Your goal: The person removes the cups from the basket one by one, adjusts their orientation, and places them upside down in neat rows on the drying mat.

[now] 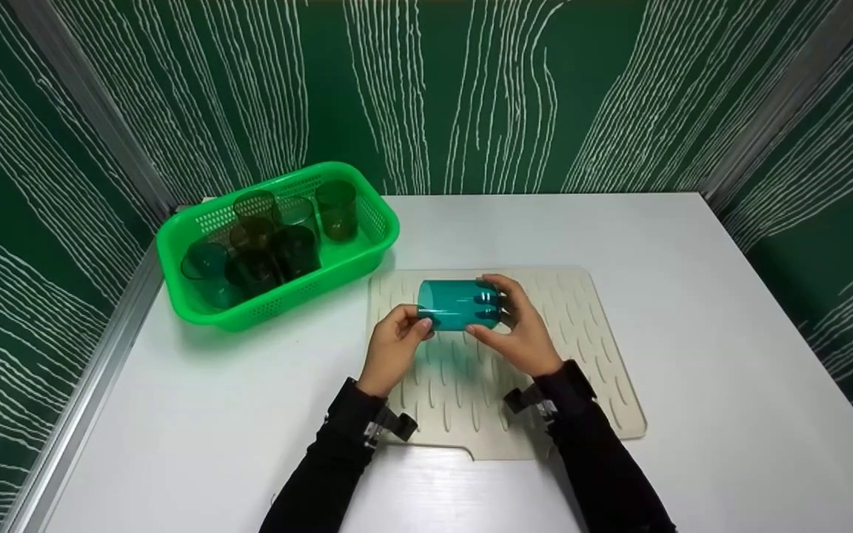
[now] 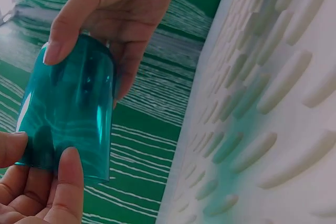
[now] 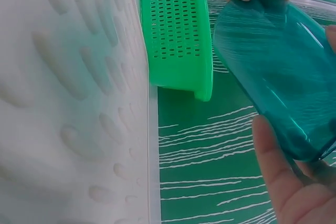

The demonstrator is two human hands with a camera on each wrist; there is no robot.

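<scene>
A clear teal tumbler (image 1: 456,305) lies sideways in the air between both hands, above a beige ridged drying mat (image 1: 574,355). My left hand (image 1: 395,346) pinches its open rim at the left, thumb on the near side. Around the base end, my right hand (image 1: 521,332) grips with thumb below and fingers over the far side. The left wrist view shows the tumbler (image 2: 73,108) with fingertips at both ends. In the right wrist view, the tumbler (image 3: 278,72) spans the gap between the two hands, and its teal tint falls on the mat.
A green plastic basket (image 1: 308,285) stands at the back left, holding several tinted tumblers, among them a brown one (image 1: 336,211) and a teal one (image 1: 208,270). The white table (image 1: 693,296) is bordered by green walls with white streaks.
</scene>
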